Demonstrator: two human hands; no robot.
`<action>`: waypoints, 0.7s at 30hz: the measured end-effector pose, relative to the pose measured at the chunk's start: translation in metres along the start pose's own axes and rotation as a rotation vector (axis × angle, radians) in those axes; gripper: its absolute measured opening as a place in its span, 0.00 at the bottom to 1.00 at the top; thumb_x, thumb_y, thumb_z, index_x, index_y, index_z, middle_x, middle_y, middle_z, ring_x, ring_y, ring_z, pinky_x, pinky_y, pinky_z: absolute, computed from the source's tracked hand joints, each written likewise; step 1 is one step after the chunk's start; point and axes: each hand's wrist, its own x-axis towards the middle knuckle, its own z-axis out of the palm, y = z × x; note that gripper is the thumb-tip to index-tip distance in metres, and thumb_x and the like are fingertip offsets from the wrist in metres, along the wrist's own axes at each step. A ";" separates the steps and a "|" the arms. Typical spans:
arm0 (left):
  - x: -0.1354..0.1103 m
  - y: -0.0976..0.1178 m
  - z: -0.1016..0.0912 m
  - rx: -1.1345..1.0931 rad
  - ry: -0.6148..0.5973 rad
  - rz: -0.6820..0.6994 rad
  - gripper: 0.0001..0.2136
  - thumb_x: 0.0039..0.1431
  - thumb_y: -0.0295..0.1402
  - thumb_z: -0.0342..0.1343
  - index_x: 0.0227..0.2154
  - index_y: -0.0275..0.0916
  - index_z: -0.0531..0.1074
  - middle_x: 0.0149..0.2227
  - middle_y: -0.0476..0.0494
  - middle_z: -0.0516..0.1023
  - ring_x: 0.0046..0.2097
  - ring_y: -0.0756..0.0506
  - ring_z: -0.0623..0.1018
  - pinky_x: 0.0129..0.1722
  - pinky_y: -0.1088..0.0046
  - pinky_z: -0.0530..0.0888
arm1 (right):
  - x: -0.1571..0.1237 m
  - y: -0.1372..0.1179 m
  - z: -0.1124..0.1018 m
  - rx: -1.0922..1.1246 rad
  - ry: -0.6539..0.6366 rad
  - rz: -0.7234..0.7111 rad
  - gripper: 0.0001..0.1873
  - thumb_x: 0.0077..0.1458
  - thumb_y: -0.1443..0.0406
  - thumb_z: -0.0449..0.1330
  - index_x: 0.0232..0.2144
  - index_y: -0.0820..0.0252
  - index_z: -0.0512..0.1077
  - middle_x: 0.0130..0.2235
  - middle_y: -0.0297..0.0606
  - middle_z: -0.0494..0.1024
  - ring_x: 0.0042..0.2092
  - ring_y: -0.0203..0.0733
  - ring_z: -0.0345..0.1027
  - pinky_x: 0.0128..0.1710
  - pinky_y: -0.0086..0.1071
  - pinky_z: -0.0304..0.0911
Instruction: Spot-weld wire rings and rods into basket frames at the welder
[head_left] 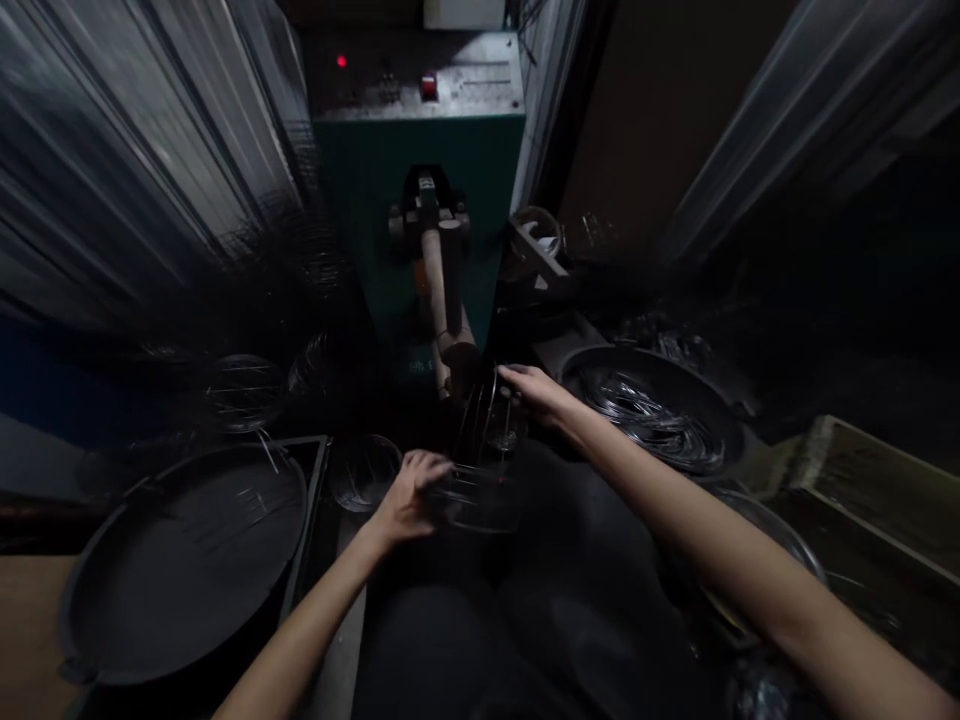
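My left hand (415,492) has its fingers curled on the left side of a thin wire frame (480,515), low in front of a green machine (360,190). My right hand (534,388) pinches a thin metal wire at the frame's upper right, close to the end of the machine's thick arms (450,290). The frame is dark and partly blurred, so I cannot tell how its wires join. A round wire piece (367,472) is just left of my left hand.
A large dark round pan (187,560) on the left holds a few wire pieces. Another dark pan (600,365) on the right holds many bent wires (652,420). A round wire grid (244,393) stands at the left; a yellowish crate (885,490) is far right.
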 end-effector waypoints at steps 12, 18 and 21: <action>0.018 0.076 -0.056 -0.210 0.195 -0.379 0.23 0.58 0.41 0.53 0.55 0.42 0.61 0.44 0.41 0.72 0.46 0.44 0.73 0.46 0.65 0.70 | -0.164 -0.010 -0.044 -1.092 -0.299 -0.645 0.14 0.53 0.64 0.55 0.43 0.56 0.70 0.34 0.40 0.75 0.34 0.43 0.68 0.35 0.33 0.60; 0.047 0.149 -0.026 -0.901 0.231 -0.834 0.18 0.59 0.42 0.52 0.47 0.36 0.70 0.19 0.54 0.64 0.17 0.57 0.60 0.17 0.81 0.57 | -0.079 0.024 -0.044 -1.062 -0.187 -0.656 0.19 0.58 0.70 0.48 0.51 0.61 0.66 0.44 0.45 0.73 0.44 0.44 0.68 0.44 0.35 0.61; 0.070 0.159 0.007 -1.275 0.232 -0.928 0.20 0.55 0.44 0.55 0.44 0.33 0.70 0.21 0.53 0.67 0.15 0.58 0.58 0.16 0.81 0.58 | -0.055 0.040 -0.017 -1.077 -0.190 -0.647 0.19 0.60 0.69 0.48 0.53 0.58 0.66 0.47 0.44 0.71 0.45 0.44 0.68 0.42 0.32 0.61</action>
